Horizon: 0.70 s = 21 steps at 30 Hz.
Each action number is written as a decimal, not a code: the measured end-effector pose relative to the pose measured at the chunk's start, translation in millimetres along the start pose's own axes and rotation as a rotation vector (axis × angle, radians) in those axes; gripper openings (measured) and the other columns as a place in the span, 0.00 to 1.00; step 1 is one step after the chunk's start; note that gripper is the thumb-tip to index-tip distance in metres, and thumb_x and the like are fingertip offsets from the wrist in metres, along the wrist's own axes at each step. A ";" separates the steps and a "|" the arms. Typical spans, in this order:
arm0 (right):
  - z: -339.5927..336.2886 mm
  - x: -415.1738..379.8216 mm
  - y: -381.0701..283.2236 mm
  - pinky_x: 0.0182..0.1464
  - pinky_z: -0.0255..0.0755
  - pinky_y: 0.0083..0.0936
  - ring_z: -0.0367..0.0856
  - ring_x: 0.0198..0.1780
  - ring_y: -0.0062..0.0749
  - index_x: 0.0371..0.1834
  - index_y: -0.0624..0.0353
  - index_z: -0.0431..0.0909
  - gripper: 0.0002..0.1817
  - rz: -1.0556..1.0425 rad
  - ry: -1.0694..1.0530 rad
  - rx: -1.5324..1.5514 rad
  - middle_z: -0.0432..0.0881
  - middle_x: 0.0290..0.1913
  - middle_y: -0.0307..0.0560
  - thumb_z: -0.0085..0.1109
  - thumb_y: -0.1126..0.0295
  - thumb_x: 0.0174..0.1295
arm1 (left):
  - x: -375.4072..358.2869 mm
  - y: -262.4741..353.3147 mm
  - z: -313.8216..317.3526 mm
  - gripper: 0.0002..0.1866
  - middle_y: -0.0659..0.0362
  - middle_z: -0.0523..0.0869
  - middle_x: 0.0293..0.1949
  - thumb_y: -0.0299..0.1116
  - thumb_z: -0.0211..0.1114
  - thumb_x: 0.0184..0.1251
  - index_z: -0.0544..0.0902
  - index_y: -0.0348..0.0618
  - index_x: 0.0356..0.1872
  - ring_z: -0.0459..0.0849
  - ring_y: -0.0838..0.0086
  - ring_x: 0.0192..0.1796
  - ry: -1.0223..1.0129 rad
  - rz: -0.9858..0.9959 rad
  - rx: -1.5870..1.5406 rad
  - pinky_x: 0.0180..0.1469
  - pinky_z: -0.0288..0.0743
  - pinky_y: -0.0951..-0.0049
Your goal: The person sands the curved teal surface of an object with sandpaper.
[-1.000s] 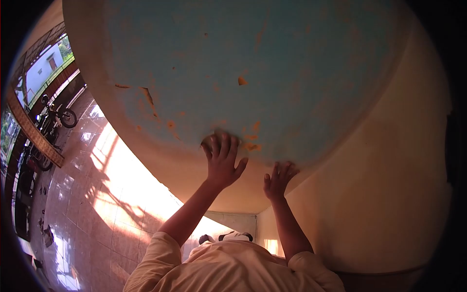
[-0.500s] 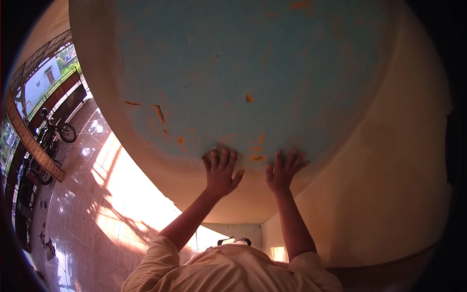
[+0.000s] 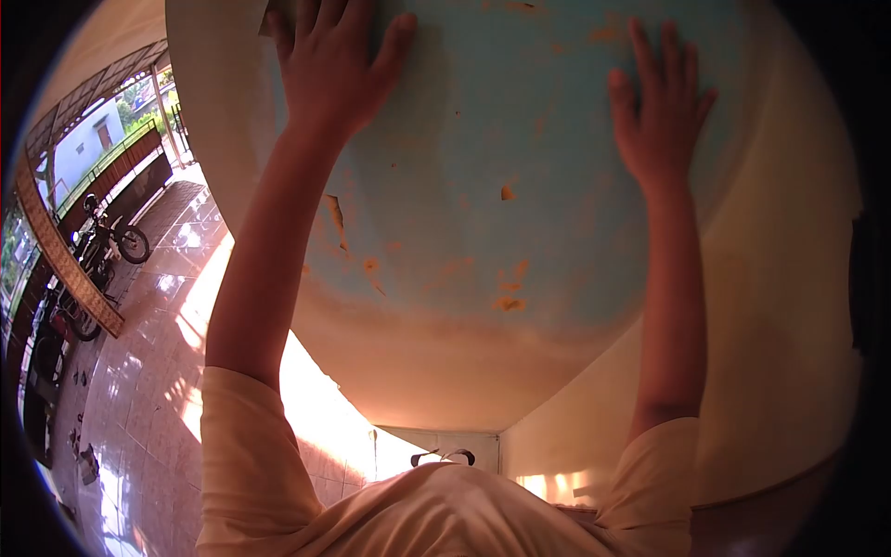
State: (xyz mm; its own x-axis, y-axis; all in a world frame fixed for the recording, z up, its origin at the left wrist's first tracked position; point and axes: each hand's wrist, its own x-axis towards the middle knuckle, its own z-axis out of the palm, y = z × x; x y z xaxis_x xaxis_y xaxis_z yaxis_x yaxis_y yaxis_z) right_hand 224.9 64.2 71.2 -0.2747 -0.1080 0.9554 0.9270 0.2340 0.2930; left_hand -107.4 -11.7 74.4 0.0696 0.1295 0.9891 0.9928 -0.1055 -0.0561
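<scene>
A large flat surface (image 3: 520, 139), worn blue-green with orange patches, fills the middle of the head view. Small chips and torn spots mark it, among them a dark peeled flake (image 3: 336, 221) and a small orange one (image 3: 507, 193). My left hand (image 3: 336, 70) lies over its upper left part, fingers spread, some tips cut off by the view's top edge. Over the upper right part is my right hand (image 3: 659, 116), fingers stretched out and apart. Neither hand holds anything. Both palms face the surface and appear to rest on it.
A plain cream wall (image 3: 780, 325) rises close on the right. To the left, shiny floor tiles (image 3: 158, 371) carry bright sunlight. Farther left are a parked motorcycle (image 3: 116, 239), a slanting brown post (image 3: 70, 269) and a low fence (image 3: 111, 176).
Both hands have moved from the near edge up to the far part of the surface, and apart. The arms are now stretched out. The view has shifted slightly.
</scene>
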 end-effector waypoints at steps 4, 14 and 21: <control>-8.1 27.3 -17.6 0.81 0.38 0.64 0.52 0.83 0.58 0.80 0.51 0.63 0.32 0.084 0.033 -0.121 0.59 0.83 0.56 0.48 0.56 0.74 | -22.8 13.0 20.9 0.41 0.56 0.59 0.83 0.60 0.58 0.72 0.64 0.53 0.81 0.52 0.48 0.85 0.034 0.122 0.075 0.78 0.40 0.29; -28.6 22.4 -20.9 0.82 0.35 0.65 0.48 0.85 0.59 0.83 0.50 0.60 0.33 0.092 -0.150 -0.071 0.54 0.85 0.55 0.35 0.48 0.79 | 32.9 -12.1 -12.1 0.40 0.51 0.51 0.85 0.54 0.52 0.77 0.57 0.46 0.83 0.40 0.50 0.87 -0.059 0.246 0.124 0.83 0.33 0.40; -26.7 24.3 -17.9 0.81 0.38 0.64 0.53 0.83 0.61 0.79 0.51 0.67 0.33 0.089 -0.088 0.017 0.59 0.83 0.55 0.31 0.45 0.80 | -111.5 73.2 27.6 0.44 0.63 0.64 0.81 0.65 0.63 0.62 0.68 0.63 0.79 0.58 0.58 0.83 -0.268 0.629 -0.101 0.80 0.45 0.32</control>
State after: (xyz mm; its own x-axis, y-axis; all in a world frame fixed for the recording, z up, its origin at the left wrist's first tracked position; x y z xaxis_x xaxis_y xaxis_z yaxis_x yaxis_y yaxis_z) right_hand 208.4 31.5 88.2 -0.2132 -0.0013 0.9770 0.9445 0.2554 0.2065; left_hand -39.8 -6.7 -43.7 0.6636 0.2513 0.7046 0.7432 -0.3296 -0.5823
